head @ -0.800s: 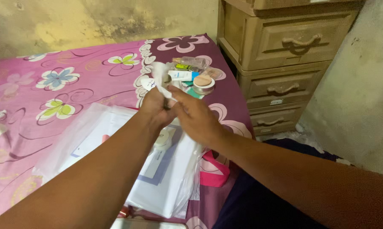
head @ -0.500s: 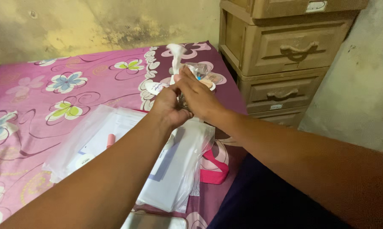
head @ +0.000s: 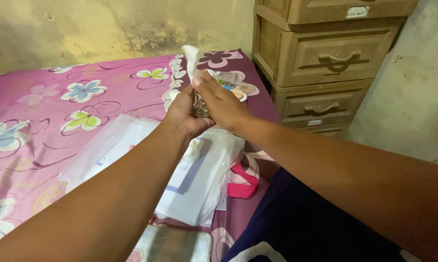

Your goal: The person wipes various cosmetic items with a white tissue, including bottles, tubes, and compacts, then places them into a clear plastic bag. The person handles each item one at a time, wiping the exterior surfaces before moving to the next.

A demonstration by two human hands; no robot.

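Clear thin plastic bag (head: 207, 82), its white twisted top standing above both hands, is held in mid-air over the pink flower-printed bed cover (head: 58, 111). From the left: flat clear plastic sleeves holding white papers (head: 190, 184) lie on the cover below the arms, a pink strap (head: 243, 182) beside them. Left hand (head: 185, 114) is clenched around the bag's lower part, where small shiny contents show between the fingers. Right hand (head: 221, 99) pinches the neck, fingers closed on the film. Judged light, soft and slippery; film likely tears if pulled hard, so support the body and grip the twisted neck. Beige drawer chest (head: 326, 63) stands at right.
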